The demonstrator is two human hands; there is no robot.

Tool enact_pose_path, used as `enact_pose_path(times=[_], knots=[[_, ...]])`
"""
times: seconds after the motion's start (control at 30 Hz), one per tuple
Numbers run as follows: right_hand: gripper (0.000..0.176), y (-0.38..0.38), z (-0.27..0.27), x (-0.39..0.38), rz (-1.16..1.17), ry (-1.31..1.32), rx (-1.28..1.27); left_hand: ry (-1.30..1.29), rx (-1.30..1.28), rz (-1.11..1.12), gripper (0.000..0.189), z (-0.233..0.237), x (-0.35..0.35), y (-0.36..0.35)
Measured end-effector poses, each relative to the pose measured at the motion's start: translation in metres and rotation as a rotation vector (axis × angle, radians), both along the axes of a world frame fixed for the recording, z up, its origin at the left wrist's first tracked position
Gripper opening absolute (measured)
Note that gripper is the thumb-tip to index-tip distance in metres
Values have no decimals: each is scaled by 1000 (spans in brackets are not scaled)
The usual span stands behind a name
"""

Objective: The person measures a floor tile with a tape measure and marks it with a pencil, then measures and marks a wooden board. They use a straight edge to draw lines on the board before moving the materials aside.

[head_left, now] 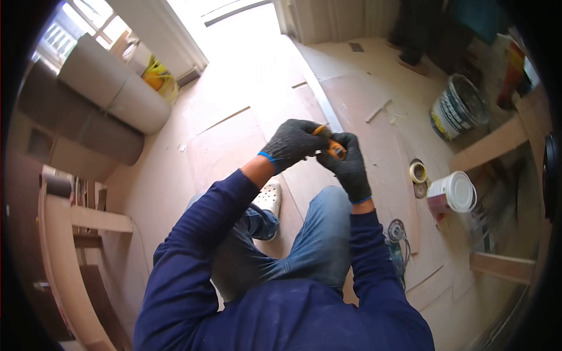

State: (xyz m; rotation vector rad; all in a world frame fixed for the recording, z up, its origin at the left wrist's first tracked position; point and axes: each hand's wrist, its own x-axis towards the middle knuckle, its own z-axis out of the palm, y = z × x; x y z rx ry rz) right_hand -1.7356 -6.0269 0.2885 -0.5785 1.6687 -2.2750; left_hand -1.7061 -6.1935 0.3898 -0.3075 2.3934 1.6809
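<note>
Both of my hands wear dark grey work gloves with blue cuffs and meet in front of my knees. My left hand (293, 142) curls its fingers around the upper yellow-orange end of a small orange and black hand tool (336, 150). Around the tool's lower body, my right hand (352, 169) is closed. Fingers cover much of the tool, so its exact kind does not show. Just beyond the hands, a long pale strip (329, 111) runs along the floor toward the bright doorway.
On the right are an angle grinder (397, 245), a tape roll (417, 172), a white-lidded bucket (459, 192) and a larger bucket (459, 108). Large rolls (114, 88) and a wooden frame (61, 234) stand left. Another person's shoe (413, 65) shows at the upper right.
</note>
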Motion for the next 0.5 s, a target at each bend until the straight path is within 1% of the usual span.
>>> enact_pose_path(times=[0.03,0.07,0.1,0.13,0.17,0.2,0.23,0.27,0.3,0.33,0.37,0.43,0.47,0.5], knots=[[45,0,1,2,32,-69,-72,-9,11,6,31,3,3,2],[43,1,-4,2,33,-8,-50,-63,29,0,29,0,2,2],[42,2,-10,1,10,49,-18,-32,-45,-43,27,-2,2,4],[43,4,-12,2,-21,117,3,-33,-33,-43,25,-2,2,9],[48,9,-14,2,-40,132,74,-34,30,-32,22,-8,0,9],[49,11,-21,2,-51,122,63,-67,-27,-68,23,-2,-3,12],[52,18,-11,6,-58,83,129,-57,13,-53,25,-4,-7,12],[53,26,-8,9,-114,124,187,-28,-39,-73,25,4,-11,14],[57,39,1,15,-187,133,390,5,-52,-101,27,8,-17,11],[57,45,-8,16,-261,136,425,-3,-36,-114,28,3,-27,3],[57,51,-18,15,-318,140,457,57,-6,-152,30,-5,-40,-10],[55,70,-26,18,-377,61,571,87,96,-142,33,-7,-65,-30],[51,79,-37,20,-413,29,663,85,124,-139,35,-13,-84,-47],[51,88,-51,23,-474,23,714,81,150,-133,38,-23,-105,-65]])
